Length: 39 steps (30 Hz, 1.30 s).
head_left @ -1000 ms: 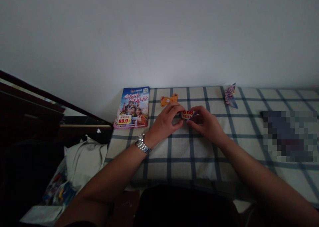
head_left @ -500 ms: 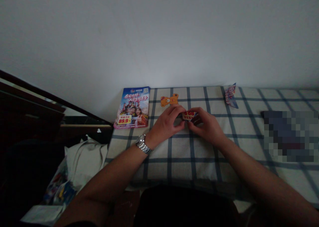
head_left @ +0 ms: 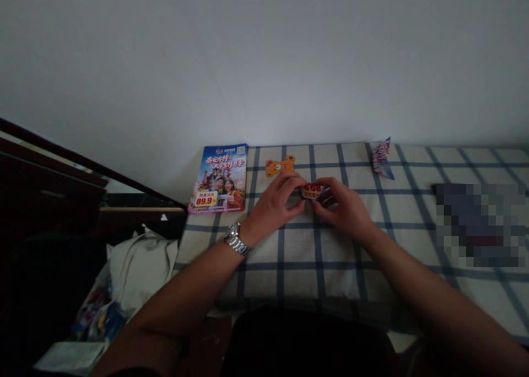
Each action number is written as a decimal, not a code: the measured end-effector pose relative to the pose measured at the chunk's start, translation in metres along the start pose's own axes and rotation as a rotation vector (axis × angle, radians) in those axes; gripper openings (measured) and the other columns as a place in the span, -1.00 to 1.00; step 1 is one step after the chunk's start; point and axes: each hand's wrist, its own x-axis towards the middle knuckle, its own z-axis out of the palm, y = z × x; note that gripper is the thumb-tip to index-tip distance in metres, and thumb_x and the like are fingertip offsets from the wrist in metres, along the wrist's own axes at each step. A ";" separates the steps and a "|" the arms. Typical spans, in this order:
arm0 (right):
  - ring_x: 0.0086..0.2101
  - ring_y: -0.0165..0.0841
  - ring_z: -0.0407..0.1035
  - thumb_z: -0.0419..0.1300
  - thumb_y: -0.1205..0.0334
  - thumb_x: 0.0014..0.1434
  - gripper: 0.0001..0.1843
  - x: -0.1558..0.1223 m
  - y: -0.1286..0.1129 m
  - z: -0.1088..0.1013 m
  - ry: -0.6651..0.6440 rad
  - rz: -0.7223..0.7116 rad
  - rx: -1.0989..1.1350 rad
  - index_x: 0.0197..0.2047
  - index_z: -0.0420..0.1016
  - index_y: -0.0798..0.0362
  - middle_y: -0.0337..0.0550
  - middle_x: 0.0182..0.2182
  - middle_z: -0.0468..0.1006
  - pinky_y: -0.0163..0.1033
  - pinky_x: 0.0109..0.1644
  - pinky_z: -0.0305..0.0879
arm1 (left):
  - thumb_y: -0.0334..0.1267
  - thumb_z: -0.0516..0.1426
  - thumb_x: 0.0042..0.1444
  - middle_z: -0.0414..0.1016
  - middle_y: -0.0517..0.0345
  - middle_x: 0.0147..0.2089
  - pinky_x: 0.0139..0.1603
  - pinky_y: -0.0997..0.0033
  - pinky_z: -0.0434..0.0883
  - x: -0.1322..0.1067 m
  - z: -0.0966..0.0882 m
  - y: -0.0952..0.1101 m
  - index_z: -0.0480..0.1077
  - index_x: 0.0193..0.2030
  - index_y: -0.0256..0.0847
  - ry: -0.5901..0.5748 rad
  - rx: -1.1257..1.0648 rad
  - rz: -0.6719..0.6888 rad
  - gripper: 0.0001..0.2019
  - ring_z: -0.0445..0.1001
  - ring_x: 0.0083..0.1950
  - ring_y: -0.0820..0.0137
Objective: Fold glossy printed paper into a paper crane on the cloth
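A small folded printed paper (head_left: 312,190) with red digits on white sits between my two hands, just above the checked cloth (head_left: 297,244). My left hand (head_left: 275,203), with a metal watch (head_left: 236,239) on its wrist, pinches the paper's left end with curled fingers. From the right, my right hand (head_left: 345,207) grips the other end, fingers closed around it. Most of the paper is hidden behind my fingers.
A colourful flyer (head_left: 220,177) lies at the cloth's far left corner. An orange bear-shaped cutout (head_left: 280,166) rests just beyond my left hand. A folded paper piece (head_left: 381,157) stands by the wall. A blurred dark patch (head_left: 479,222) lies right. Cloth and bags (head_left: 136,267) sit lower left.
Both hands have kept hold of the folded paper and shifted only slightly; the paper has tilted a little between the fingers.
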 end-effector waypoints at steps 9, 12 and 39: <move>-0.33 -0.28 0.60 0.38 0.01 0.27 -0.44 -0.002 0.004 -0.004 -0.088 -0.056 0.055 0.26 0.38 -0.07 -0.11 -0.14 0.65 -0.15 -0.23 0.61 | -0.46 0.28 0.24 0.39 0.08 0.19 0.31 -0.09 0.52 0.002 -0.002 -0.001 0.29 0.17 -0.02 0.009 0.048 0.011 -0.56 0.46 0.26 0.18; -0.32 -0.28 0.58 0.34 -0.01 0.31 -0.50 -0.002 0.005 -0.005 -0.081 -0.121 0.010 0.24 0.40 -0.07 -0.08 -0.09 0.63 -0.15 -0.21 0.59 | -0.48 0.26 0.25 0.38 0.08 0.21 0.35 -0.07 0.49 0.002 -0.003 -0.001 0.30 0.16 -0.04 -0.006 0.078 0.010 -0.58 0.45 0.28 0.18; -0.24 -0.26 0.55 0.17 0.20 0.40 -0.90 0.008 0.022 -0.010 -0.012 -0.119 -0.050 -0.05 0.48 -0.07 -0.09 -0.10 0.58 -0.15 -0.19 0.59 | -0.22 0.12 0.45 0.49 0.04 0.10 0.33 -0.01 0.46 0.005 -0.009 -0.013 0.43 -0.02 -0.12 0.072 0.000 -0.087 -0.91 0.48 0.22 0.24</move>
